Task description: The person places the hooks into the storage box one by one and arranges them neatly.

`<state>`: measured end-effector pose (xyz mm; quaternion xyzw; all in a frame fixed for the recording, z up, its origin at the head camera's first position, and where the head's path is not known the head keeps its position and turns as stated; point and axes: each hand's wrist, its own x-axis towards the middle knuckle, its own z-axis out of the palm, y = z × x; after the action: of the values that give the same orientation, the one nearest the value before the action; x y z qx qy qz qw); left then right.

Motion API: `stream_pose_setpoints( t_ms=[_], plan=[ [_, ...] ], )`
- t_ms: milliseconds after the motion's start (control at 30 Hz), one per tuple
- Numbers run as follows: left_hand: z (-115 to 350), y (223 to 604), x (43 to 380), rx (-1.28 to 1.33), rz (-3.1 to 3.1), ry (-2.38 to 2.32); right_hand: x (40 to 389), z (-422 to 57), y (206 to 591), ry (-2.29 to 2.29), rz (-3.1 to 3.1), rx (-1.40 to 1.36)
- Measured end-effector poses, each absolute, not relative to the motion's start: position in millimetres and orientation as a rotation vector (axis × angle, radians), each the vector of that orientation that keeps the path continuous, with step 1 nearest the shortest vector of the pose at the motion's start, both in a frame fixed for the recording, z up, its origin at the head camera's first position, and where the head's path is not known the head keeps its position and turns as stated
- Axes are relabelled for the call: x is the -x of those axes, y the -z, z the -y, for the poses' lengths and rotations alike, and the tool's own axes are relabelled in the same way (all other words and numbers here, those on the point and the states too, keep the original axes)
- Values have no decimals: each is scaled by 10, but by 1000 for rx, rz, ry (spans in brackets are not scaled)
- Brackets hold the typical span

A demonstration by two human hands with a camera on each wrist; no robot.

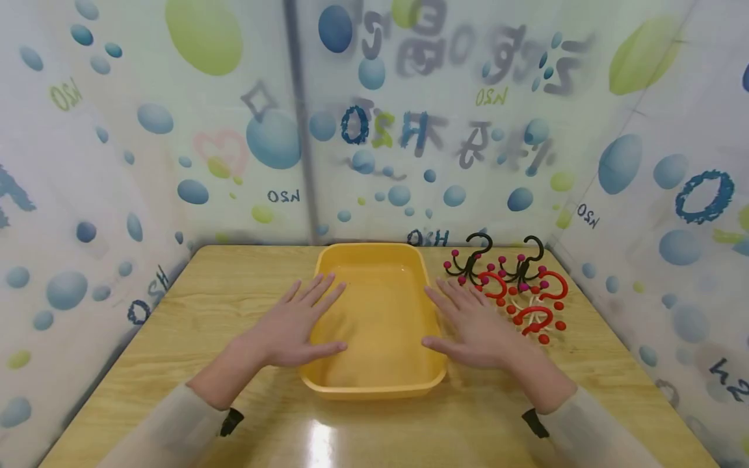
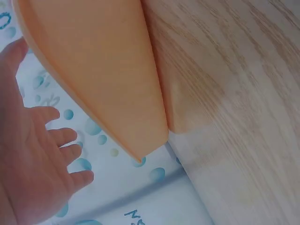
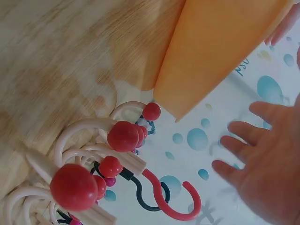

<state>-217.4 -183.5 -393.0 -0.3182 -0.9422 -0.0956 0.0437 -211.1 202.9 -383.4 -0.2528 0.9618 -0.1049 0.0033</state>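
A yellow-orange rectangular plastic tray lies on the wooden table, with nothing inside it. My left hand, fingers spread, hovers by the tray's left rim; in the left wrist view its palm shows bare beside the tray's side wall. Over the right rim is my right hand, also spread and holding nothing. To its right sit several claw-shaped hooks: black ones with magenta ball tips at the back, and cream ones with red hooks and red balls nearer me. The right hand partly overlaps them in the head view.
The wooden table reaches back to a wall sheet printed with blue and green bubbles, and similar sheets enclose both sides. A dark band shows at the left sleeve cuff, and another at the right.
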Motion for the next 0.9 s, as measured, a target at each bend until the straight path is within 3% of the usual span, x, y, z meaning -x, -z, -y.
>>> stream_pose_setpoints(
  t_ms=[200, 533, 733, 900],
  plan=[
    [1997, 3915, 2185, 942, 2803, 513, 1983, -2126, 3673, 484, -3150, 748],
    [2346, 4076, 2201, 754, 2978, 751, 1862, -2467, 3502, 680, -3372, 895],
    [2385, 4199, 2219, 786, 3038, 827, 1850, -2595, 3484, 693, -3440, 1003],
    [2361, 4211, 2231, 789, 3114, 876, 1830, -2674, 3470, 725, -3423, 925]
  ],
)
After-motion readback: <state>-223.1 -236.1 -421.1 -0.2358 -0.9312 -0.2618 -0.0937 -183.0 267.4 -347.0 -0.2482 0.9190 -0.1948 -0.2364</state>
